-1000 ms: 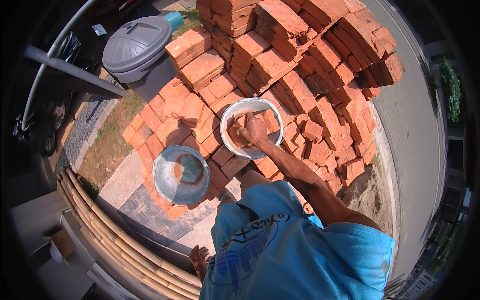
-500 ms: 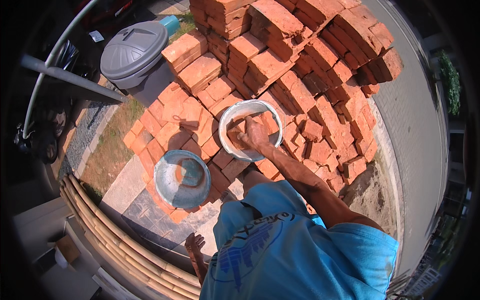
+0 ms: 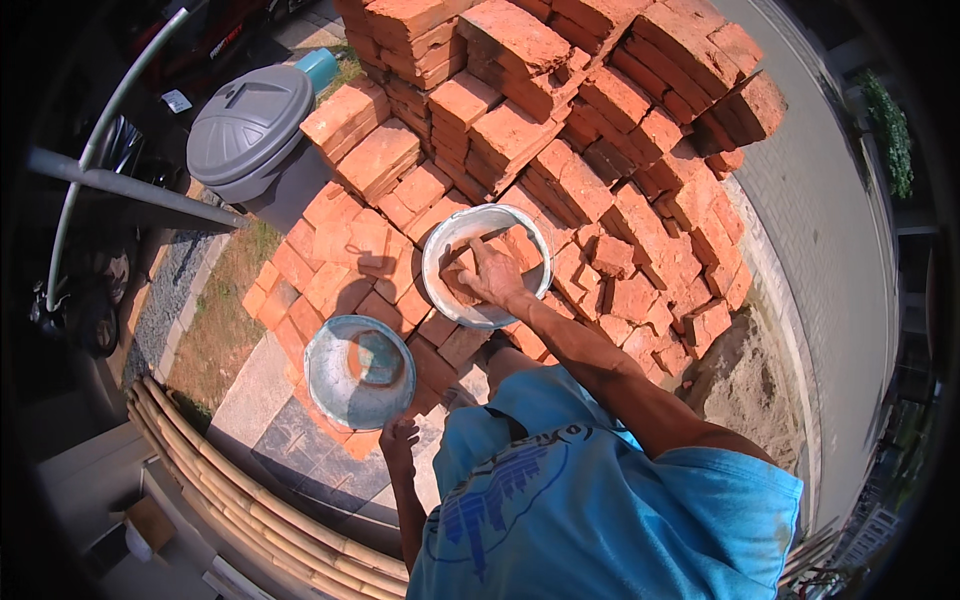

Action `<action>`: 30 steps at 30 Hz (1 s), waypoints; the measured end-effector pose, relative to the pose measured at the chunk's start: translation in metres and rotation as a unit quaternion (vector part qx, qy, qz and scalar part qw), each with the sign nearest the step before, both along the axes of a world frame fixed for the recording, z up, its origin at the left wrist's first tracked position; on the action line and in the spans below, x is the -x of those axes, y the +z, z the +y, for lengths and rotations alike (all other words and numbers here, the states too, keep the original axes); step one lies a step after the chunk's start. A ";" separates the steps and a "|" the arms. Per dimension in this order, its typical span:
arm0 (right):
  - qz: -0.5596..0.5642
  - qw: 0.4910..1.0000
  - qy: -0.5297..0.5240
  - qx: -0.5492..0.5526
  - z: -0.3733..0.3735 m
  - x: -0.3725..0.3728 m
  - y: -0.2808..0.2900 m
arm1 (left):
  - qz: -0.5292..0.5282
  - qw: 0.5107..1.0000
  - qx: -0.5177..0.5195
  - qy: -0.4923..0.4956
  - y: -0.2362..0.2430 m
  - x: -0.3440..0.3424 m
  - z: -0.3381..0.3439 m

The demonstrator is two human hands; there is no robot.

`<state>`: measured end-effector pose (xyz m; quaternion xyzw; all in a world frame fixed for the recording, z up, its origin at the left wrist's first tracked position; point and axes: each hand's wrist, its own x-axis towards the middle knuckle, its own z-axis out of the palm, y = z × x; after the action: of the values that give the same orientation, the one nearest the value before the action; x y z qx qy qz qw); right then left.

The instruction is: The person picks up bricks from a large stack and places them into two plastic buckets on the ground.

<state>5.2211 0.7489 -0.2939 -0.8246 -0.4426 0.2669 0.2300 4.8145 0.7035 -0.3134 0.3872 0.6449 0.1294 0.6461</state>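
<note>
Head view shows the right hand point(image 3: 492, 275) reaching down inside a pale round bucket point(image 3: 436, 262), its fingers over the broken brick pieces point(image 3: 520, 246) that lie in the bottom; whether the fingers clench on a piece or only rest against one, I cannot tell. That hand has stayed in the bucket over the last second, and the pieces are still below its rim, so none appears to have been lifted out. What has changed is the left hand point(image 3: 399, 440): it has risen from low beside the body to just beside the lower edge of the second bucket point(image 3: 325, 370), its fingers loosely bent and holding nothing that shows. Contact with that rim is not clear. As I judge it, each hand is now at or near a bucket, yet the work rests with the right one alone. Both buckets stand on a flat layer of bricks point(image 3: 325, 240); beyond them rises the stepped brick stack point(image 3: 520, 135), with loose bricks tumbled down its right flank. Farther out are a lidded grey bin point(image 3: 250, 125) at the upper left, bamboo poles point(image 3: 230, 490) at the lower left, and a sand heap point(image 3: 750, 380) beside the road point(image 3: 820, 200).
</note>
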 end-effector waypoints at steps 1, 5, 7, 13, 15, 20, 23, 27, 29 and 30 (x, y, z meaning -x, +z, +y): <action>0.003 1.000 -0.007 -0.029 -0.006 -0.004 0.000 | -0.002 0.999 -0.036 -0.034 0.002 -0.023 0.010; -0.012 0.991 -0.073 -0.109 -0.032 -0.025 -0.012 | -0.030 0.974 -0.131 -0.182 -0.002 -0.109 0.047; -0.131 0.984 -0.104 -0.066 -0.040 -0.034 -0.017 | -0.051 0.946 -0.211 -0.243 -0.010 -0.146 0.060; -0.139 0.985 -0.090 0.040 -0.050 -0.052 -0.061 | 0.014 0.854 -0.362 -0.374 0.025 -0.258 0.079; -0.145 0.984 -0.085 0.066 -0.047 -0.053 -0.071 | 0.017 0.856 -0.361 -0.371 0.031 -0.282 0.082; -0.135 0.978 -0.154 0.041 -0.043 -0.050 -0.076 | 0.061 0.845 -0.368 -0.382 0.037 -0.310 0.086; -0.097 0.981 -0.158 0.056 -0.036 -0.064 -0.075 | 0.078 0.827 -0.369 -0.416 0.022 -0.314 0.088; -0.073 0.981 -0.168 0.058 -0.029 -0.063 -0.063 | 0.078 0.846 -0.337 -0.405 0.018 -0.319 0.089; -0.066 0.982 -0.162 0.068 -0.029 -0.067 -0.061 | 0.073 0.851 -0.335 -0.397 0.016 -0.321 0.089; -0.062 0.983 -0.159 0.073 -0.029 -0.069 -0.060 | 0.074 0.850 -0.339 -0.397 0.015 -0.322 0.088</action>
<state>5.2903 0.7199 -0.3543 -0.9141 -0.2980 0.2071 0.1810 5.1362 0.7919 -0.2986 0.8139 0.3978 0.0439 0.4213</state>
